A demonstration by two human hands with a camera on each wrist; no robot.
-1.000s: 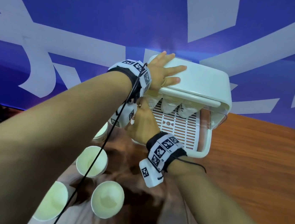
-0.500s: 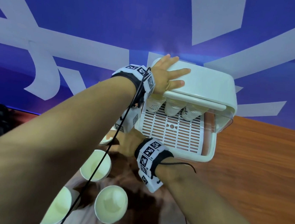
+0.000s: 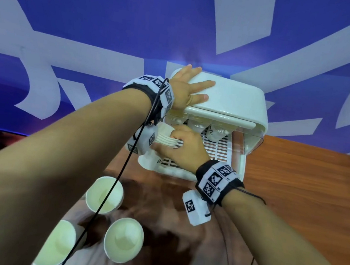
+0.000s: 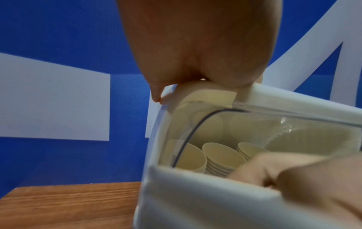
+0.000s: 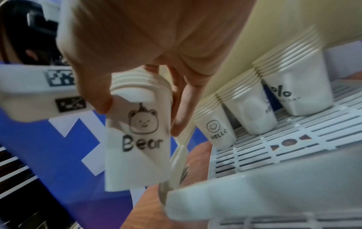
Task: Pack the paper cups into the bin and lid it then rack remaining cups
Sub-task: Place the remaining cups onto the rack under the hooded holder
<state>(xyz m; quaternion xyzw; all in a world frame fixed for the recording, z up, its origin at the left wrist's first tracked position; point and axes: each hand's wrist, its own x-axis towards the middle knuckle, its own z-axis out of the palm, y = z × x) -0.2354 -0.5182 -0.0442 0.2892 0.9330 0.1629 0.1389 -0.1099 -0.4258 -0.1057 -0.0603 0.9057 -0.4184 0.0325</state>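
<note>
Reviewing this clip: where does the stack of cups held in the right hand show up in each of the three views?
Head: Bear cup stack left of centre, at the bin's left edge, gripped by the right hand.
Left wrist: lower centre, rims seen through the clear wall.
Right wrist: centre-left, "Bear" print facing.
Shared landmark: three cup stacks standing in the bin.

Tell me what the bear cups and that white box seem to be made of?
The bear cups look like matte paper: thin nested rolled rims, printed drawing. The box looks like smooth, slightly glossy white plastic, with a clear panel and a moulded slotted floor.
</note>
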